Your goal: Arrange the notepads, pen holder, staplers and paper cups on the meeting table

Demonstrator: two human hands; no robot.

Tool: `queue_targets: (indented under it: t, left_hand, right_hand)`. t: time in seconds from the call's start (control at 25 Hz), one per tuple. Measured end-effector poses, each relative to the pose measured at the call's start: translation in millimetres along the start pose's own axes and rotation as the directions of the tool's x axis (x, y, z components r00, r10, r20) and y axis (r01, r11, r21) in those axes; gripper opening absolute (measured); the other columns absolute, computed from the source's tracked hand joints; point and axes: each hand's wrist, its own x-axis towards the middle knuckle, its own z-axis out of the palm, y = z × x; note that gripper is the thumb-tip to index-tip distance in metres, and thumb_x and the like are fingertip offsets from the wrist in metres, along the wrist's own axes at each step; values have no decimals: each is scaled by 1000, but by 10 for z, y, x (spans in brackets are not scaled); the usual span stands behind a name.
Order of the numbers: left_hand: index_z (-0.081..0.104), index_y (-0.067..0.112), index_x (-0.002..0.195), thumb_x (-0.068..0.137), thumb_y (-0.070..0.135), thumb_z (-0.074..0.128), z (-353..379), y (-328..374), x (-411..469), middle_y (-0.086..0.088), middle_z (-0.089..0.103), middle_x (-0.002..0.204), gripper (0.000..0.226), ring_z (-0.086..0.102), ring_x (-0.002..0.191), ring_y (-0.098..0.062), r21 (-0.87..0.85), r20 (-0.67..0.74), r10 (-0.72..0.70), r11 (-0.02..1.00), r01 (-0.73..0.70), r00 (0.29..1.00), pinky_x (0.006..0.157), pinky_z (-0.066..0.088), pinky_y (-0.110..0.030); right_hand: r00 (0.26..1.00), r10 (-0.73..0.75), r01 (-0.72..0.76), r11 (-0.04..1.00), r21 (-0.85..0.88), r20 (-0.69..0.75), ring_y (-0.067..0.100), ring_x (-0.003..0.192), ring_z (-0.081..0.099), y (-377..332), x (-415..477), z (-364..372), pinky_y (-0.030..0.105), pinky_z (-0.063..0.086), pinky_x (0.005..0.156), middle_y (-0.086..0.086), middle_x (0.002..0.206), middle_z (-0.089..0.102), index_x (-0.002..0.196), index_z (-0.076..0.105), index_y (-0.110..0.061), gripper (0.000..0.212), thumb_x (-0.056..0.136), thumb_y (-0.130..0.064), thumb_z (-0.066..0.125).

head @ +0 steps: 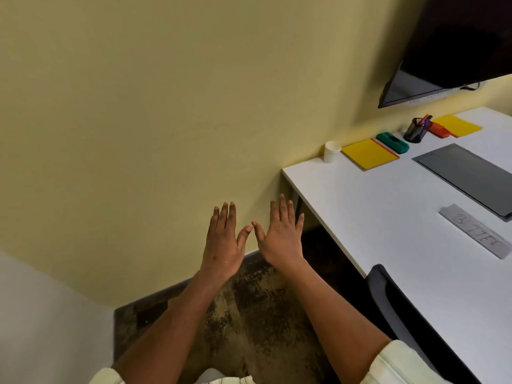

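My left hand (224, 239) and my right hand (279, 236) are stretched out flat in front of me, fingers spread, thumbs almost touching, holding nothing. They hover over the floor, left of the white meeting table (388, 217). Along the table's far edge by the wall stand a white paper cup (332, 151), a yellow notepad (370, 154), a green stapler (392, 142), a black mesh pen holder (416, 131) with pens, a red stapler (440, 130) and a second yellow notepad (458, 125).
A grey panel (468, 176) and a grey label strip (476, 230) lie on the table. A dark screen (448, 48) hangs on the yellow wall above. A black chair back (393, 309) stands at the table's near edge. Dark speckled floor lies below my arms.
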Motion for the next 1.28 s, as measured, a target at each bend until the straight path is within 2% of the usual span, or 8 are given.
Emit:
queue_targets:
  t: [0.2,0.4,0.56,0.76,0.84,0.96,1.08,1.28]
  left_hand:
    - [3,18,151,86,66,9,439,175,988,1,5,160,81,-5,148,-16,-97,98,152,985,-143,983,119,6,-32]
    - [6,13,151,97,49,29,833,356,2218,-1,9,160,69,-3,148,-16,-163,148,321,941,-297,936,122,9,-33]
    - [10,10,151,94,53,23,999,458,2939,-4,12,160,73,0,148,-19,-185,179,445,891,-414,878,122,11,-35]
    - [10,9,151,97,46,32,1372,629,3649,-6,13,159,69,2,148,-20,-256,263,483,870,-422,835,121,13,-35]
    - [10,9,151,97,45,33,1528,733,3843,-6,13,159,68,4,148,-20,-303,298,469,872,-384,831,120,13,-33]
    - [13,12,151,98,40,38,1824,897,4155,-5,17,158,65,14,147,-20,-383,386,375,896,-223,843,119,18,-34]
    - [16,13,150,96,32,48,2108,1115,4436,-6,24,156,65,24,144,-20,-393,489,279,916,-77,827,117,24,-33]
    - [18,12,149,94,26,54,2575,1463,4795,-7,27,155,67,27,142,-21,-382,568,166,921,80,806,113,25,-29]
  right_hand:
    - [988,147,-146,989,10,-48,22,146,-21,337,749,95,52,-8,118,2,160,-17,153,-3,-19,75,95,-63,14]
    - [938,328,-329,944,7,-115,22,147,-17,681,1703,98,50,-10,117,1,160,-15,153,1,-19,75,95,-63,17]
    - [895,416,-421,907,2,-163,21,147,-17,835,2271,45,48,-12,117,0,160,-15,153,0,-21,76,93,-66,14]
    - [837,518,-525,851,6,-174,21,147,-16,1100,2837,95,49,-7,118,1,161,-14,153,1,-20,74,95,-63,19]
    - [817,551,-554,832,33,-169,22,148,-12,1296,3061,107,48,-4,119,2,161,-11,153,3,-18,74,96,-61,24]
    - [793,589,-572,808,143,-156,24,149,-3,1643,3403,171,44,4,120,6,162,-1,152,8,-13,76,96,-54,38]
    - [792,599,-546,783,298,-120,24,148,11,2072,3701,208,37,15,120,10,160,14,151,11,-7,81,93,-41,55]
    - [779,626,-584,702,407,39,25,146,19,2727,4123,272,30,19,116,13,158,19,151,9,-4,87,89,-29,65]
